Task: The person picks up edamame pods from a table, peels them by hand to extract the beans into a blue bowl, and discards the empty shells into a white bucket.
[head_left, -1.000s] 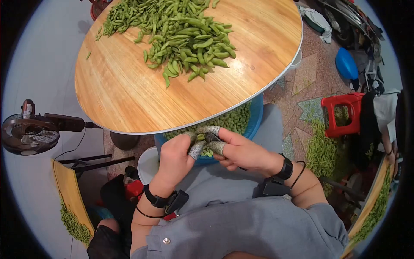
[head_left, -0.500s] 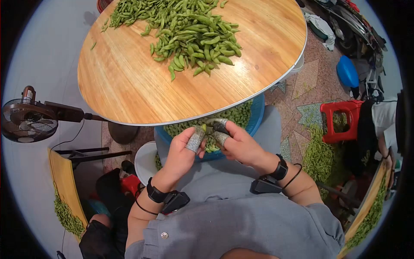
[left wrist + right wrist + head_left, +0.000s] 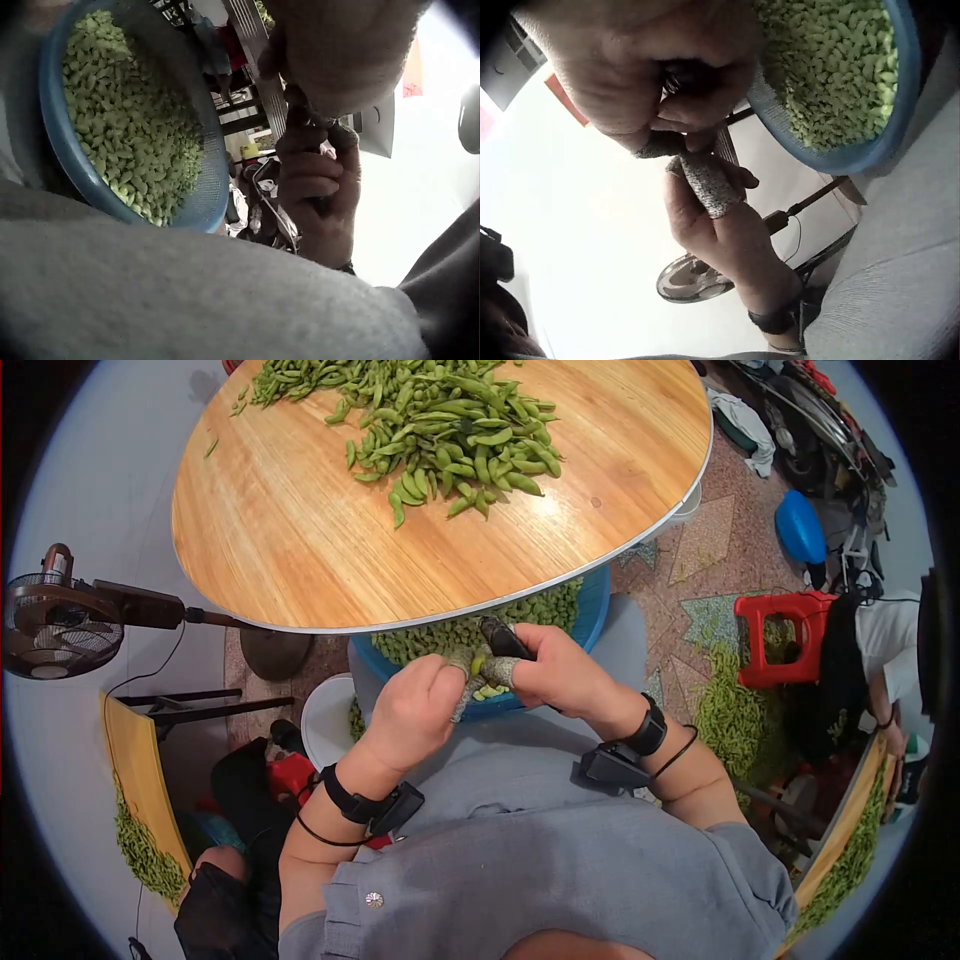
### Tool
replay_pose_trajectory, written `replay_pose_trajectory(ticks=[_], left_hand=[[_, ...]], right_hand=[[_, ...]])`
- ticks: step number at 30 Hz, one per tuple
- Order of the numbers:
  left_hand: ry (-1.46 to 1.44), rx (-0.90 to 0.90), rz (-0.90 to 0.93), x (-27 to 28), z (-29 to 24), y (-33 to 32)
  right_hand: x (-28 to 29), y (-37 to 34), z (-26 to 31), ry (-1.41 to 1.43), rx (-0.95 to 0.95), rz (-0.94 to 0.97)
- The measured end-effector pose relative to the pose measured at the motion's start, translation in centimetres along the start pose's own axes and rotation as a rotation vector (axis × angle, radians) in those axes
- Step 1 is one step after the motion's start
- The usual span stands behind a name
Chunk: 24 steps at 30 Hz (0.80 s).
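Note:
Both hands meet over the near side of a blue basin (image 3: 597, 612) of shelled green beans (image 3: 430, 644). Between them is a yellow-green edamame pod (image 3: 478, 664). My left hand (image 3: 408, 710) pinches the pod between fingers wrapped in speckled grey cloth. My right hand (image 3: 565, 672) pinches it from the other side, its wrapped thumb against the pod and a black cover on the index finger. In the right wrist view the fingertips of the left hand (image 3: 724, 232) and right hand (image 3: 645, 75) meet, hiding the pod.
A round wooden table (image 3: 290, 550) bearing a heap of edamame pods (image 3: 460, 445) overhangs the basin. A white bucket (image 3: 325, 728) stands left of the knees, a fan (image 3: 65, 625) farther left. On the right are a red stool (image 3: 785, 640) and pods on the floor (image 3: 735, 720).
The left hand has turned so its back faces up, and the fingertips have closed together around the pod. The right index finger has lifted, showing its black cover. The head view has shifted slightly.

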<state>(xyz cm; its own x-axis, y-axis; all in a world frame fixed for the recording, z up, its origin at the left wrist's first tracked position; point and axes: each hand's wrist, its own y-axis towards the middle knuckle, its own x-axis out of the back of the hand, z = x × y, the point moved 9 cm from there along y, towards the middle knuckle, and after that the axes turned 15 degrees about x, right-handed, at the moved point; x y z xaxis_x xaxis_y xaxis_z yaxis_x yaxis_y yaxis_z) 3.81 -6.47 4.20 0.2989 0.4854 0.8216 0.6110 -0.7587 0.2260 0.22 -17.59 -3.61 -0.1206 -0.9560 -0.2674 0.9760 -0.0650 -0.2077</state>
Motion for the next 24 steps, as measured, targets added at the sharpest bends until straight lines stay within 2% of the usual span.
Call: replay_pose_trajectory(ticks=[2,5,7,8,10,11,13,14,16,17,18,19,20,21,22,24], left_hand=[[0.035,-0.039,0.003,-0.2,-0.3,-0.2],[0.007,0.014,0.017,-0.7,0.2,-0.2],[-0.086,0.148,-0.030,-0.9,1.4,0.0],[-0.086,0.149,-0.029,-1.3,1.6,0.0],[-0.149,0.209,-0.118,-0.9,2.5,0.2],[-0.150,0.210,-0.119,-0.9,2.5,0.3],[-1.097,0.880,0.251,-5.5,6.9,-1.2],[-1.098,0.880,0.248,-5.4,7.0,-1.2],[-1.279,0.932,0.339,-6.0,6.8,-1.5],[-0.999,0.932,0.328,-5.4,7.0,-1.4],[-1.001,0.927,0.324,-5.6,7.1,-1.4],[-0.698,0.735,0.209,-4.4,6.9,-0.7],[-0.398,0.535,0.091,-3.1,5.9,0.0],[-0.448,0.605,0.115,-3.2,6.0,0.0],[-0.451,0.600,0.104,-3.3,5.9,0.1],[-0.641,0.583,0.106,-3.6,5.8,0.2]], right_hand=[[-0.4,-0.1,-0.3,0.006,-0.031,0.025],[-0.6,0.1,0.1,-0.054,0.062,-0.006],[-0.4,0.6,1.0,-0.161,0.225,-0.092],[-0.7,0.5,1.0,-0.160,0.224,-0.092],[-0.8,0.3,2.8,-0.496,0.372,-0.112],[-0.8,0.4,2.3,-0.497,0.371,-0.110],[-0.3,0.8,1.3,-0.351,0.478,-0.149],[-0.1,0.8,0.8,-0.353,0.478,-0.147],[-0.1,0.8,-0.6,-0.203,0.405,-0.082],[0.0,0.7,-0.4,-0.205,0.407,-0.081],[0.4,0.8,-1.1,-0.243,0.286,-0.101],[0.9,0.8,-1.8,-0.282,0.167,-0.125],[1.0,0.8,-1.5,-0.290,0.177,-0.126],[1.1,0.6,0.4,-0.471,0.364,-0.154],[0.9,0.1,2.2,-0.650,0.553,-0.179],[0.5,0.2,2.6,-0.684,0.626,-0.106]])
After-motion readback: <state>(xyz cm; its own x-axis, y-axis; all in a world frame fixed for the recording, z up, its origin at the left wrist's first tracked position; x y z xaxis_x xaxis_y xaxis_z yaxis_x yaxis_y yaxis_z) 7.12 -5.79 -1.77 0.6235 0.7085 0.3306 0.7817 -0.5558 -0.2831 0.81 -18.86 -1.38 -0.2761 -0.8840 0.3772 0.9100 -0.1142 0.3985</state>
